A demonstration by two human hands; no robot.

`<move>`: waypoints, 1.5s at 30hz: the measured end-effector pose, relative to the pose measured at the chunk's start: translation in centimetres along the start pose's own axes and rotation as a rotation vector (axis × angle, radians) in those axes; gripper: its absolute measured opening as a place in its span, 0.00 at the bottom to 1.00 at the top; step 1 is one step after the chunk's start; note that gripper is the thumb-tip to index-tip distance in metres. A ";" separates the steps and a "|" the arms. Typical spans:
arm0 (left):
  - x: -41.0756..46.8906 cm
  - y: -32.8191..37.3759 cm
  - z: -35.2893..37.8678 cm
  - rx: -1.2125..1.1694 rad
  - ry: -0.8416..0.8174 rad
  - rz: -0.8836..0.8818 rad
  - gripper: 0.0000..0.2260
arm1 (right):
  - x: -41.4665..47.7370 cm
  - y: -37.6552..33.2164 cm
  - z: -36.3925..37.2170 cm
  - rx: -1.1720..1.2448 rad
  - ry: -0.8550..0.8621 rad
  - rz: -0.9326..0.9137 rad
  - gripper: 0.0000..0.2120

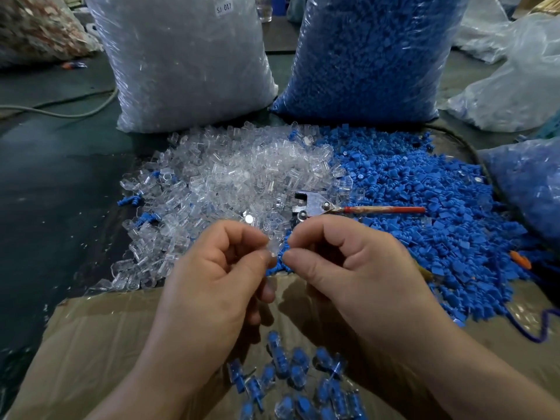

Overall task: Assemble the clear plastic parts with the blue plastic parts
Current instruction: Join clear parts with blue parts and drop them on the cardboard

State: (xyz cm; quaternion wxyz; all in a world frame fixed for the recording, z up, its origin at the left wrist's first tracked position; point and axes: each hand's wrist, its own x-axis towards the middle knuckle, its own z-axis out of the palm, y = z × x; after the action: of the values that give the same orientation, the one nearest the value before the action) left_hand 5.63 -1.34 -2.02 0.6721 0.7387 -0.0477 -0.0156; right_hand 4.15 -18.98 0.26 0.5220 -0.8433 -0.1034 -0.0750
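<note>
My left hand (212,277) pinches a small clear plastic part (274,248) between thumb and forefinger. My right hand (348,268) faces it, thumb and forefinger pressed together just right of that part; what they hold is hidden, only a hint of blue shows below. Behind my hands lie a heap of loose clear parts (230,177) on the left and a heap of loose blue parts (424,207) on the right. Several joined clear-and-blue pieces (291,377) lie in the cardboard box (91,334) under my wrists.
A metal hand tool with a red handle (348,207) lies between the heaps. A bag of clear parts (185,62) and a bag of blue parts (369,59) stand behind. More bags (515,86) sit at right. A cable (60,112) crosses the floor at left.
</note>
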 end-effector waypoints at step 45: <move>-0.2 1.2 -0.2 -0.164 -0.071 -0.156 0.08 | 2.8 2.4 -4.4 -1.077 -0.115 0.128 0.28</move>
State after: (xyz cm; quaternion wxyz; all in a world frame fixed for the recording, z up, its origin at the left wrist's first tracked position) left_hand 5.40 -1.26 -0.82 0.7249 0.6818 -0.0125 -0.0978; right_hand 7.41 -23.75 0.78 0.0131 -0.9988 -0.0272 -0.0395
